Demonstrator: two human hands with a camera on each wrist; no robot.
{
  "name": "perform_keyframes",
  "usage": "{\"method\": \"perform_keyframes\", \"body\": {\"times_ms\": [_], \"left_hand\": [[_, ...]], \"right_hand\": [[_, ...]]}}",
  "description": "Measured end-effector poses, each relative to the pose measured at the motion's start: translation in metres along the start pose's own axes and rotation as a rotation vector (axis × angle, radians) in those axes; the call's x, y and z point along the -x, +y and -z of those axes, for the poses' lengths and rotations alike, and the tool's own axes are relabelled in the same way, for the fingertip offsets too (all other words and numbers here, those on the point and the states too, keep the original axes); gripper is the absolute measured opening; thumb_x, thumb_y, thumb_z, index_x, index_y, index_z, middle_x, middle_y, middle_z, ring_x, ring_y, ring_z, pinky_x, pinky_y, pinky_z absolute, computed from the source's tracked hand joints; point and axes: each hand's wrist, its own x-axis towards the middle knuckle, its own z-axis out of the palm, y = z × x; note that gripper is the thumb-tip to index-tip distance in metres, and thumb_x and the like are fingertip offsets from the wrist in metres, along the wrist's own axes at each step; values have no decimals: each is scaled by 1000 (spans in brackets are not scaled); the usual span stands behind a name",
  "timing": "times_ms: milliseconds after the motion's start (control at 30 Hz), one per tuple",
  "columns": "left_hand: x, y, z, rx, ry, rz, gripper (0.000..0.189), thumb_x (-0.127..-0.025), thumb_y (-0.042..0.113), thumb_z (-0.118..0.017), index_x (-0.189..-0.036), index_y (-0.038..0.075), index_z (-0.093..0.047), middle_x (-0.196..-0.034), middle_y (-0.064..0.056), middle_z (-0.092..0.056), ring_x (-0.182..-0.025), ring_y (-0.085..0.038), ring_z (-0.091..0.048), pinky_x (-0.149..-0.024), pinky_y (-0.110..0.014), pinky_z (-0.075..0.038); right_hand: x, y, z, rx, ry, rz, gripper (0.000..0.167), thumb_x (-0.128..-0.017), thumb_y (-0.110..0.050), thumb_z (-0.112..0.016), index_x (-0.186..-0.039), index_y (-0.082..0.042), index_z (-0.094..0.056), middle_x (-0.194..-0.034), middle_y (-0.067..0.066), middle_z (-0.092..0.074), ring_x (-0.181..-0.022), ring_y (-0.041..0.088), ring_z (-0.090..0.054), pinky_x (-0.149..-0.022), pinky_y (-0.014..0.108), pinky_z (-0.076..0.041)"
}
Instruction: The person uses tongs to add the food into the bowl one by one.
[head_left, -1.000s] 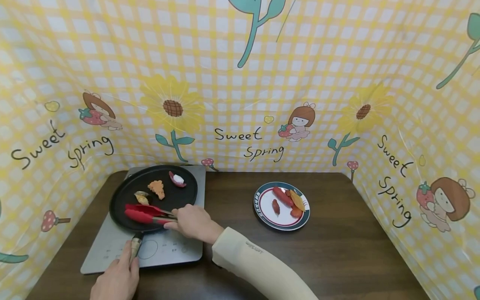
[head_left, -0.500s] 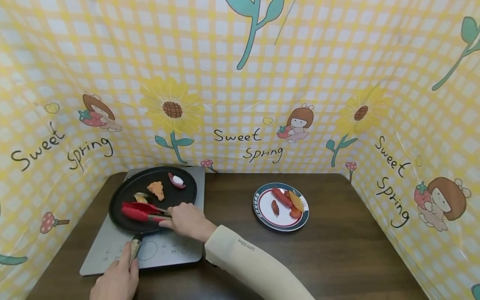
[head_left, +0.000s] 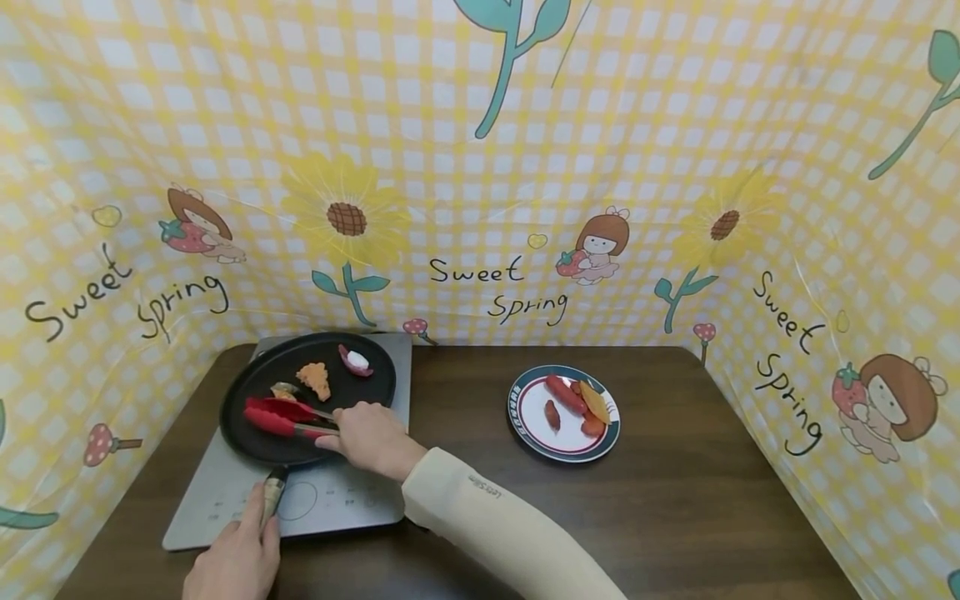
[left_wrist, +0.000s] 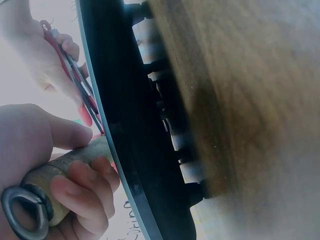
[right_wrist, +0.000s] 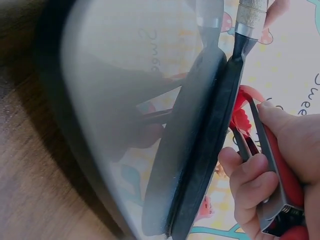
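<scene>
My left hand (head_left: 236, 557) grips the wood-coloured handle (left_wrist: 65, 167) of a round black frying pan (head_left: 251, 379); a metal ring at the handle's end shows in the left wrist view. My right hand (head_left: 375, 437) holds a pair of tongs (head_left: 266, 422) with red tips and metal arms, low over the near left part of the pan. Close behind the tips lies a small brownish-yellow food piece (head_left: 284, 389), partly hidden by them. A crumbly orange-brown piece (head_left: 314, 381) and a purple-red boat-shaped piece with a white centre (head_left: 356, 362) lie farther back. Whether the tips pinch anything is hidden.
The pan stands on a silver induction cooktop (head_left: 337, 500) at the left of a dark wooden table (head_left: 660, 500). To the right, a blue-rimmed plate (head_left: 517, 417) bears a red sausage (head_left: 564, 393) and several other food pieces. A yellow checked cloth (head_left: 480, 183) surrounds the table.
My right hand and the tongs have shifted slightly left and away from me, and the tips cover more of the brownish-yellow piece. My left hand has stayed on the handle.
</scene>
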Motion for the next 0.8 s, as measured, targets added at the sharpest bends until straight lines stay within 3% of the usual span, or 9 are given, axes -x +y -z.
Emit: {"method": "perform_keyframes", "body": {"times_ms": [533, 800], "left_hand": [[0, -2, 2, 16, -13, -24, 59, -98, 32, -45, -142, -1, -24, -83, -19, -56, -63, -33, -58, -59, -52, -46], [0, -4, 1, 19, -10, -27, 59, -98, 33, -45, -142, -1, -24, -83, -20, -57, -64, -35, -58, -60, -52, -46]], "right_hand": [[-6, -6, 2, 25, 1, -29, 41, -90, -60, -46, -90, -23, -62, -68, -6, -55, -49, 6, -46, -45, 24, -42], [-3, -9, 4, -28, -16, -39, 41, -88, -61, -49, -90, -23, -62, -65, -6, -52, -49, 8, -46, -45, 24, -40]]}}
